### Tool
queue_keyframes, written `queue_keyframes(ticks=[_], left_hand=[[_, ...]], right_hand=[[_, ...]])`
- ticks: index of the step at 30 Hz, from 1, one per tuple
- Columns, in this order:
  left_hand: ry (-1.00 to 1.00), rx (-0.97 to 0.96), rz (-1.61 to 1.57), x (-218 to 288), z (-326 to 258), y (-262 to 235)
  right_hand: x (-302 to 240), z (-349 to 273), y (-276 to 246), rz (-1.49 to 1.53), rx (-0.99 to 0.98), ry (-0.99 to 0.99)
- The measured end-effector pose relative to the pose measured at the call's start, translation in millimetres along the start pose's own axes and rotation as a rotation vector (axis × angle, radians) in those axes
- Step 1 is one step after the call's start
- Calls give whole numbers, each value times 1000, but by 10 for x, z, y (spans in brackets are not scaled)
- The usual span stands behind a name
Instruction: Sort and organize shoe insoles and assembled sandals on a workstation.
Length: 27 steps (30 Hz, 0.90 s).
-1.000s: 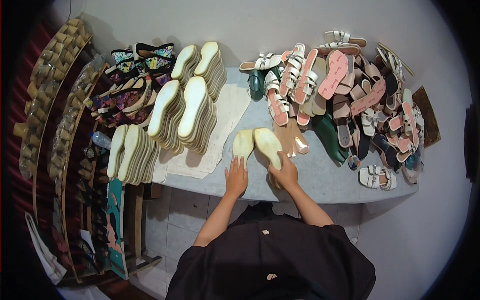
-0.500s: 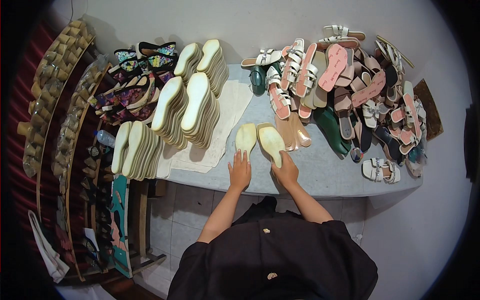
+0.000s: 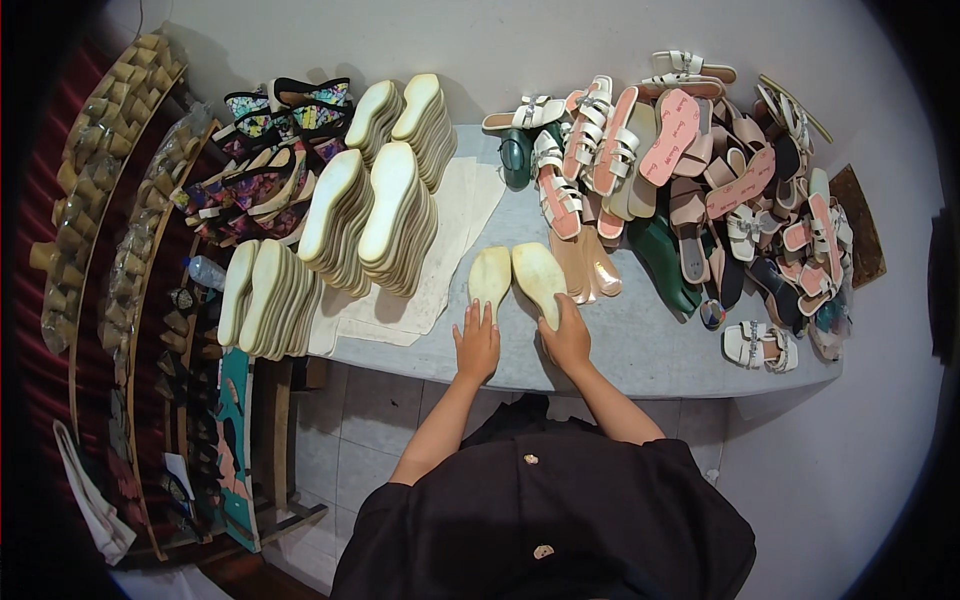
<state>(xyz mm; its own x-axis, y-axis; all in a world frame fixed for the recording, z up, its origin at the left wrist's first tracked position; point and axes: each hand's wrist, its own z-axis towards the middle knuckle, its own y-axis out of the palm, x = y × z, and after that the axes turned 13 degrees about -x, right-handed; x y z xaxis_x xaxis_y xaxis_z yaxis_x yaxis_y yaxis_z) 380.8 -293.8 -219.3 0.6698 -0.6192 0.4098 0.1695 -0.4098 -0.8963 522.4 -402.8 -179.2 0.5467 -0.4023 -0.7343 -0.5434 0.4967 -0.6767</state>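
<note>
On the grey table (image 3: 650, 350) two pale yellow insoles lie side by side near its front edge, toes pointing away from the person. The left hand (image 3: 477, 343) lies flat, palm down, with its fingers held loosely together and their tips on the heel end of the left insole (image 3: 489, 280). The right hand (image 3: 567, 335) rests on the heel end of the right insole (image 3: 540, 280) — its fingers curl over the edge there, though whether they pinch it cannot be told. Just to the left of the pair lies a white cloth (image 3: 440, 250), bearing stacks of cream soles (image 3: 370, 215). To the right, touching the right insole, sit tan insoles (image 3: 590, 265), and beyond them a heap of pink and white sandals (image 3: 700, 170) — well apart from both hands.
</note>
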Motion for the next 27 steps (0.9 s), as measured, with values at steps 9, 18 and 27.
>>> queue_keyframes(ticks=[9, 18, 27], left_hand=[[-37, -12, -5, 24, -9, -59], [-88, 72, -96, 146, 120, -153], [-47, 171, -267, 282, 289, -278]], right_hand=[[24, 241, -127, -212, 42, 82], [214, 1898, -1659, 56, 508, 368], [326, 2229, -1704, -23, 477, 480]])
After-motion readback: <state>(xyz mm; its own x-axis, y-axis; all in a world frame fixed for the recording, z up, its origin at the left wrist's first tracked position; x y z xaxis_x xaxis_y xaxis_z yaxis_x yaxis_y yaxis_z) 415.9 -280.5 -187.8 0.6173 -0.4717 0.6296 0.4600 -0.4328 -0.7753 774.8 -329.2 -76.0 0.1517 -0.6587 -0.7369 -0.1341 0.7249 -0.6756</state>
